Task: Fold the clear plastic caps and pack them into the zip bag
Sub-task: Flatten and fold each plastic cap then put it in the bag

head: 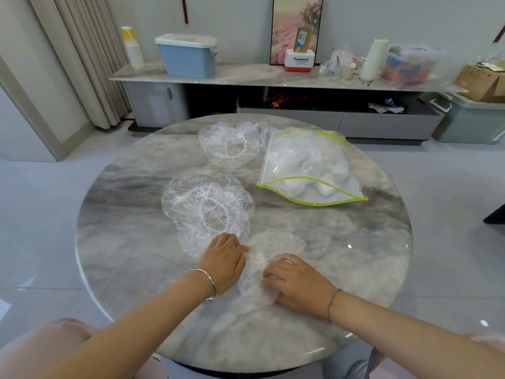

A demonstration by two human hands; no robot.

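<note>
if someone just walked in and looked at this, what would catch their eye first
The left hand and right hand gather a crumpled clear cap at the near side of the round marble table. Beyond, to the right, lies the zip bag with bright lime-green edging, pale bundles inside. Two spread-out caps lie left of it, one mid-table, one farther back.

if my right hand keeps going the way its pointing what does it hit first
It points left, across the half-folded cap that both hands grip. Straight on, the right hand would likely meet the left hand first, at the cap's other side; both seem at table height.
</note>
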